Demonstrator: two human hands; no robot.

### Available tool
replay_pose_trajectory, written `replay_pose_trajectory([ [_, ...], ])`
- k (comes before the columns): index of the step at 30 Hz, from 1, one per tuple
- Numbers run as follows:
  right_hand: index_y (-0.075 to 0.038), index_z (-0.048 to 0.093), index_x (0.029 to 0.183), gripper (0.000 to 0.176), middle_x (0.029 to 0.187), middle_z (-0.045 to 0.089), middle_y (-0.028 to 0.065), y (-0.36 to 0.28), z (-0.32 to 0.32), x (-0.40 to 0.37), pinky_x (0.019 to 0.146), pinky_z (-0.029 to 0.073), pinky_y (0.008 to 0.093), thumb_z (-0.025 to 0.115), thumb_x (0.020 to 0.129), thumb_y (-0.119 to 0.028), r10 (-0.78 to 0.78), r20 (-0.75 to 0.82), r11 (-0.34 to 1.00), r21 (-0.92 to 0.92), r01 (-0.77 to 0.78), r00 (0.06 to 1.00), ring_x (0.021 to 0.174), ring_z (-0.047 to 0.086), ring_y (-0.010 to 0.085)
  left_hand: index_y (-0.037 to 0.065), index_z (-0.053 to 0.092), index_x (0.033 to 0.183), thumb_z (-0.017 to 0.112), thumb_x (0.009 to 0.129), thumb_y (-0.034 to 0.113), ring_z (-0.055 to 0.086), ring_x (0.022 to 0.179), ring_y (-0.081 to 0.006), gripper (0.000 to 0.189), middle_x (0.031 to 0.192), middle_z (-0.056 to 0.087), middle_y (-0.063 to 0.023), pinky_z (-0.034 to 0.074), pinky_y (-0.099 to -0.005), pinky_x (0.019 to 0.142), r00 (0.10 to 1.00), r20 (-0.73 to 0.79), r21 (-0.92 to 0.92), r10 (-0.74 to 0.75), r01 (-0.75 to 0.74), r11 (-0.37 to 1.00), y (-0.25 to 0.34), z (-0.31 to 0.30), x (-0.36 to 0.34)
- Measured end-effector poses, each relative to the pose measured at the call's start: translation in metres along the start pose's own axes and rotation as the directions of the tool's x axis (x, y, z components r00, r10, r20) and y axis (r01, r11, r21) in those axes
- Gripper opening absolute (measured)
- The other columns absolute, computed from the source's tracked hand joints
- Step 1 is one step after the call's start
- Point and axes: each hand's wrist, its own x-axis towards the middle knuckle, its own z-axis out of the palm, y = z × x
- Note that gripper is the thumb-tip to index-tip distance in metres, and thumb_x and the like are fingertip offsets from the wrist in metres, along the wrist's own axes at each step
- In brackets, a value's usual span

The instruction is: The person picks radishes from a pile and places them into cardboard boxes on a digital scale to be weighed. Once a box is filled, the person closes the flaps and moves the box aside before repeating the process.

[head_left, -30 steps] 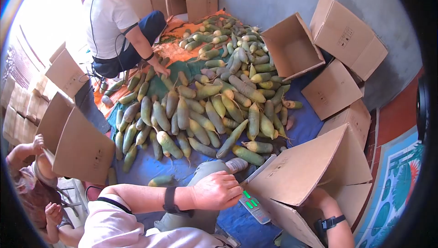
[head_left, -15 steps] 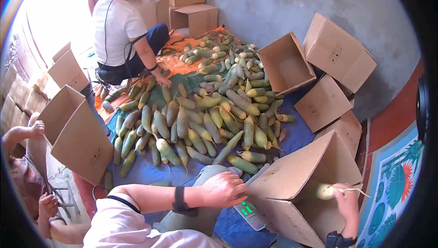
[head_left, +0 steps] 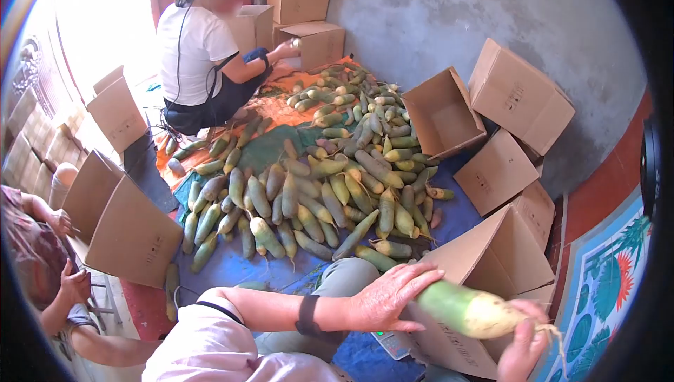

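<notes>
A large green radish [head_left: 460,310], green at one end and pale at the root end, is raised in front of me over the near edge of the open cardboard box [head_left: 484,259]. My right hand [head_left: 523,343] is closed around its pale end, where thin roots trail down. My left hand [head_left: 394,296] cups the green end, fingers along the top and thumb below. Under my left wrist, a scale [head_left: 390,345] partly shows beside the box.
A big heap of green radishes [head_left: 337,185] lies on blue, green and orange sheets ahead. Empty cartons [head_left: 446,112] lean by the grey wall. Another person [head_left: 200,52] squats at the heap's far side. At left, a person's arms [head_left: 60,291] are near a tilted carton [head_left: 130,227].
My right hand has lifted the radish up and left from inside the box. My left hand has moved right and opened out onto its green end. The far person's arm has risen from the heap.
</notes>
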Motion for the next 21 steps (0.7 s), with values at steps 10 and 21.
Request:
replay_pose_trajectory([
  [10, 0.004, 0.058, 0.103, 0.022, 0.097, 0.061, 0.0115, 0.045, 0.011, -0.01, 0.08, 0.046, 0.0304, 0.046, 0.092, -0.011, 0.124, 0.096, 0.992, -0.041, -0.12, 0.988, 0.09, 0.061, 0.0222, 0.004, 0.046, 0.114, 0.075, 0.065, 0.026, 0.056, 0.091, -0.0335, 0.061, 0.1, 0.053, -0.0159, 0.047, -0.0393, 0.078, 0.945, -0.169, 0.127, -0.28, 0.302, 0.945, -0.052, -0.048, -0.026],
  [21, 0.004, 0.057, 0.099, 0.021, 0.094, 0.059, 0.0124, 0.125, 0.005, -0.048, 0.072, 0.047, 0.0287, 0.048, 0.09, -0.012, 0.277, 0.009, 0.958, -0.078, -0.276, 0.961, 0.082, 0.06, 0.0205, 0.004, 0.032, 0.131, 0.066, 0.078, 0.027, 0.048, 0.11, -0.0384, 0.067, 0.124, 0.042, -0.0271, 0.041, -0.043, 0.092, 0.609, -0.359, 0.111, -0.707, 0.78, 0.616, -0.212, -0.047, -0.068],
])
